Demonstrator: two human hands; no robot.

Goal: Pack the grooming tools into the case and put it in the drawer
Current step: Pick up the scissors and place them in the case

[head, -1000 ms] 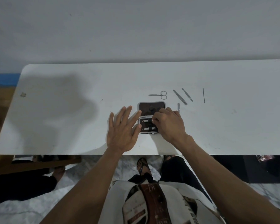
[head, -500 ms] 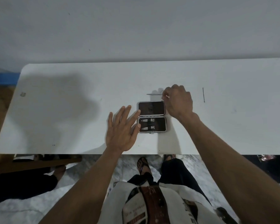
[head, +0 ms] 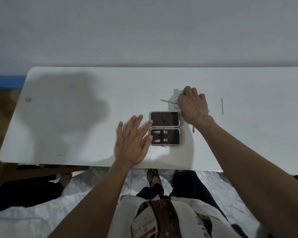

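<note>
No brand or legible writing shows on the case or the tools; the print on the person's white shirt is too blurred to read. The case is a small rounded-corner rectangle with a pale metallic rim, lying open flat in two halves near the middle of the white tabletop, toward its near edge. The far half shows a dark, smooth lining. The near half holds two nail clippers, shiny metal, lying parallel under a dark strap.

The left hand rests flat on the tabletop with fingers spread and straight, its fingertips touching the left side of the case (gripping nothing). The right hand is curled just beyond the far right corner of the case, its fingers pinching the ring handles of small steel scissors, whose thin blades point toward the left edge of the tabletop.

A slim metal tool pokes out from under the right wrist, just right of the case. A thin straight metal pick lies well apart toward the right edge. The tabletop is matte, with rounded corners.
</note>
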